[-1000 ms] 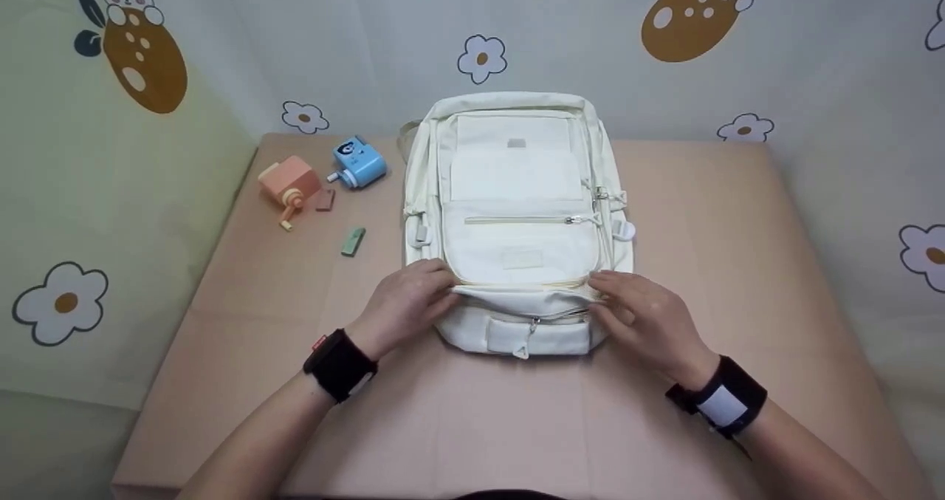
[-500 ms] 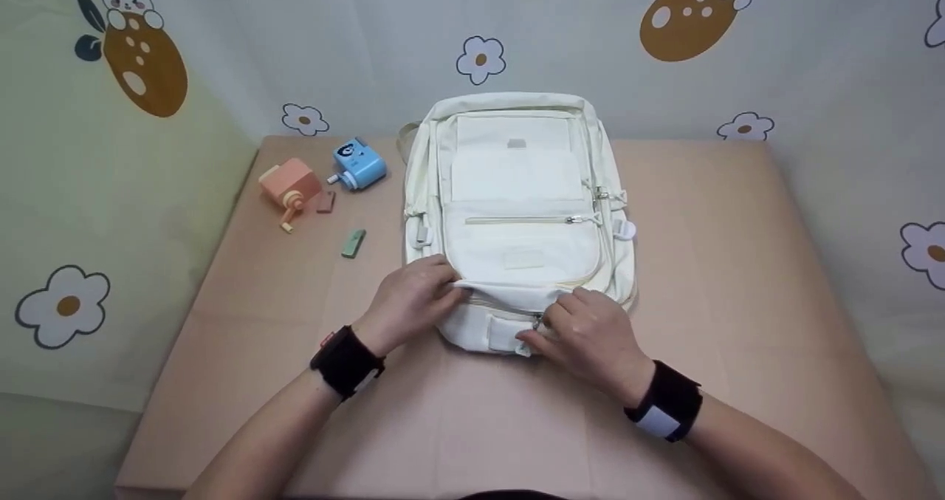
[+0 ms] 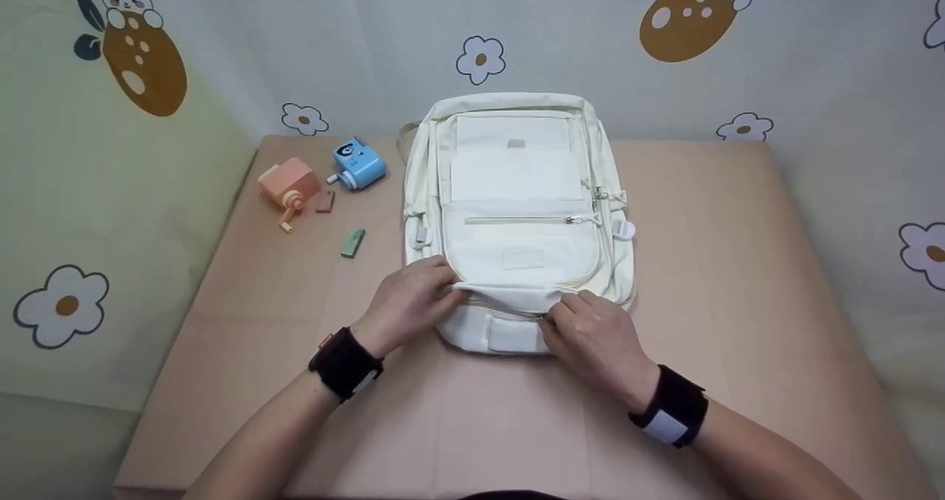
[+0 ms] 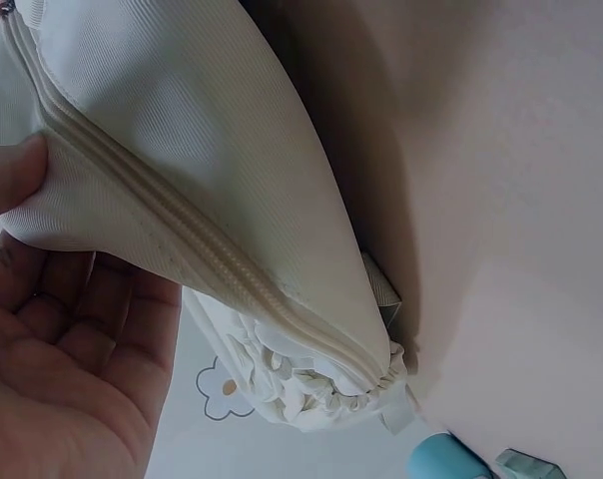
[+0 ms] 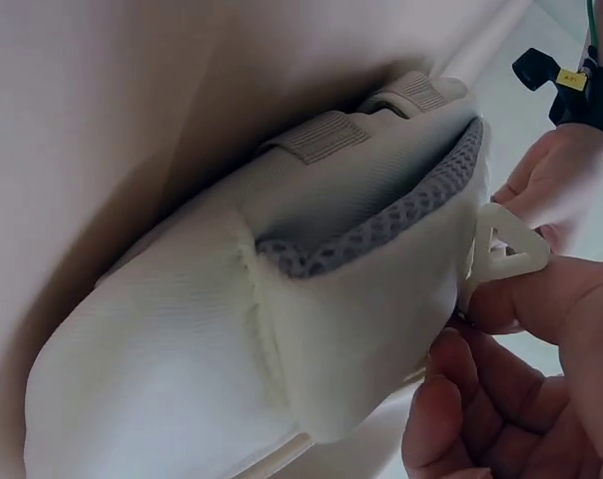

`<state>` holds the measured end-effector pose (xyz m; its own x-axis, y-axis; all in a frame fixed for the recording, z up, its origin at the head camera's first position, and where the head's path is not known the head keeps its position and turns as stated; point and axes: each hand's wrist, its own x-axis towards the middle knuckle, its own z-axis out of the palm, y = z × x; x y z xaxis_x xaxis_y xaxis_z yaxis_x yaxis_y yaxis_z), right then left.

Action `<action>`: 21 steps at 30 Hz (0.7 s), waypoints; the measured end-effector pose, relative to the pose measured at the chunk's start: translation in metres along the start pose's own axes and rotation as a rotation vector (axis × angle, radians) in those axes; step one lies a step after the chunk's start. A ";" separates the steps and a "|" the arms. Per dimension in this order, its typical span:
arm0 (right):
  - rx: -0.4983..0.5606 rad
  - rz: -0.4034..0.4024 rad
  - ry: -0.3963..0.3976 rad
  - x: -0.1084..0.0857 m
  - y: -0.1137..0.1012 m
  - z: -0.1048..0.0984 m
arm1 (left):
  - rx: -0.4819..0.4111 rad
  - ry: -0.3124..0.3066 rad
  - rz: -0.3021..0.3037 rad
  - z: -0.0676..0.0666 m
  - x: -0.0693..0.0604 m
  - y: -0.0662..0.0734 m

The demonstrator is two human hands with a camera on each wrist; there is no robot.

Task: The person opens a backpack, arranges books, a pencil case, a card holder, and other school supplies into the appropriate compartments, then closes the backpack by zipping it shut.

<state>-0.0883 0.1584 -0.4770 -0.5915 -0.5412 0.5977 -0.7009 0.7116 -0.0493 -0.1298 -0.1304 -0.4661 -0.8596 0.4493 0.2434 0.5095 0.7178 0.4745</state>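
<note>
A cream backpack (image 3: 517, 168) lies front side up on the table, its bottom toward me. My left hand (image 3: 413, 297) pinches the fabric above the lower front pocket's zipper (image 4: 202, 239), thumb on top and fingers beneath in the left wrist view. My right hand (image 3: 594, 337) pinches the zipper pull near the middle of that pocket's seam. In the right wrist view, the pull's triangular tab (image 5: 511, 244) sticks out above the right thumb. The slider itself is mostly hidden by the fingers. A grey mesh-edged pocket (image 5: 371, 225) shows beside it.
Left of the backpack stand a pink crank pencil sharpener (image 3: 290, 181) and a blue one (image 3: 359, 164). A small pink eraser (image 3: 325, 201) and a green eraser (image 3: 353, 242) lie near them. A patterned curtain (image 3: 590, 49) hangs behind the table.
My right hand has moved left and toward me from the pocket's right corner to the zipper pull, which it now pinches. The left hand keeps its hold on the fabric, almost still.
</note>
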 end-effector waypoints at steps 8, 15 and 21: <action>-0.003 0.024 -0.020 -0.013 0.015 -0.015 | 0.008 -0.012 0.013 -0.001 -0.001 0.000; -0.008 0.074 -0.098 -0.027 0.034 -0.029 | 0.006 -0.027 0.020 -0.003 -0.002 0.000; -0.027 0.112 -0.123 -0.031 0.043 -0.035 | 0.027 -0.055 0.034 -0.004 -0.002 0.001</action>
<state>-0.0864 0.2216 -0.4702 -0.7109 -0.5069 0.4875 -0.6174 0.7817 -0.0877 -0.1281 -0.1329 -0.4625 -0.8385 0.5021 0.2119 0.5403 0.7152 0.4434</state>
